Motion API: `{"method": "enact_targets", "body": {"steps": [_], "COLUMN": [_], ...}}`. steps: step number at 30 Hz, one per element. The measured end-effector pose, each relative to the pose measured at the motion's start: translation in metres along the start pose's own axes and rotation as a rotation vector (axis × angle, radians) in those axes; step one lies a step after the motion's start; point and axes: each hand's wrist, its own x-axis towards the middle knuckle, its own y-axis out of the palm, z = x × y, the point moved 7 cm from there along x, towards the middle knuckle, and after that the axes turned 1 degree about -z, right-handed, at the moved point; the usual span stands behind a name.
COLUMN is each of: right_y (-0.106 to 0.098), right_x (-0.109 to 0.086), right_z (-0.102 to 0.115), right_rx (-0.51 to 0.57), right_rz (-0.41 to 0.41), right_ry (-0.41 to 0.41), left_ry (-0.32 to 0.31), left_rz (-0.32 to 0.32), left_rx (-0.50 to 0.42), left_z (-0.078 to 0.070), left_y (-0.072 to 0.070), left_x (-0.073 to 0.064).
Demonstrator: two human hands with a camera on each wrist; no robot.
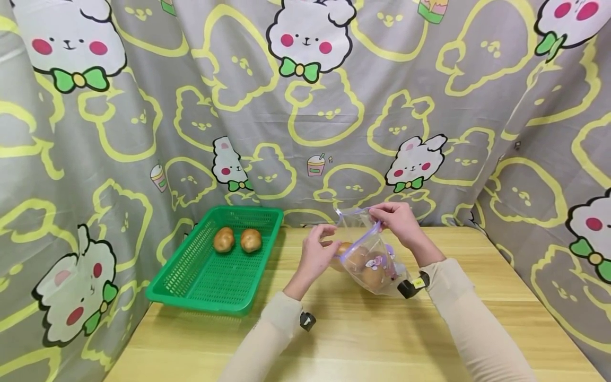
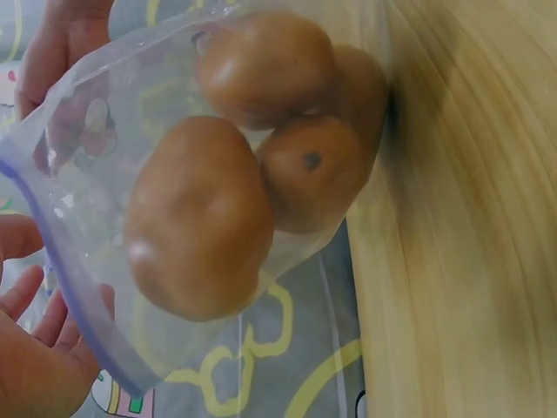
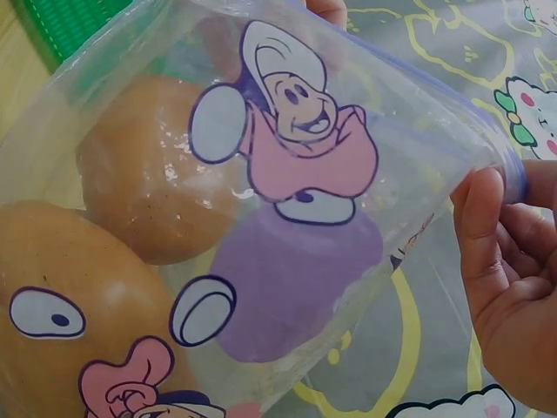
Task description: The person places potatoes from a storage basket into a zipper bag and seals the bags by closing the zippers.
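A clear zip bag (image 1: 377, 261) with a purple zip strip and cartoon prints stands tilted over the table, its mouth up. Inside it are several brown potatoes (image 2: 200, 218), seen through the plastic in both wrist views. My right hand (image 1: 403, 225) pinches the bag's rim at the far right corner between thumb and fingertips. At the left side of the mouth is my left hand (image 1: 315, 255), its fingers spread and overlapping the purple strip in the left wrist view.
A green plastic basket (image 1: 260, 270) stands to the left on the wooden table (image 1: 343, 339), with two potatoes (image 1: 237, 240) at its far end. Behind and on both sides hangs a grey curtain (image 1: 296, 116) with cartoon prints.
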Motion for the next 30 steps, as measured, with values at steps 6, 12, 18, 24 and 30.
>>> {"method": "enact_targets", "body": {"steps": [6, 12, 18, 24, 30], "right_y": [-0.003, -0.004, -0.003, -0.005, -0.006], "right_x": [0.001, -0.001, -0.004, -0.006, -0.006], "right_z": [-0.003, -0.004, -0.004, -0.003, -0.005], "right_rx": [0.003, 0.014, 0.006, 0.014, 0.015], "right_rz": [-0.015, -0.022, -0.013, -0.009, -0.005], "right_ry": [0.0, -0.004, -0.005, -0.02, -0.015], "left_ry": [0.041, 0.011, -0.073, -0.17, -0.271], "left_rz": [0.011, 0.005, 0.075, 0.193, 0.256], "left_rx": [0.025, 0.091, 0.18, 0.283, 0.41], "left_z": [-0.003, -0.004, 0.004, 0.023, 0.051], "left_y": [-0.012, -0.043, -0.08, -0.114, -0.146], "left_x": [0.006, 0.017, 0.028, 0.036, 0.042]}}
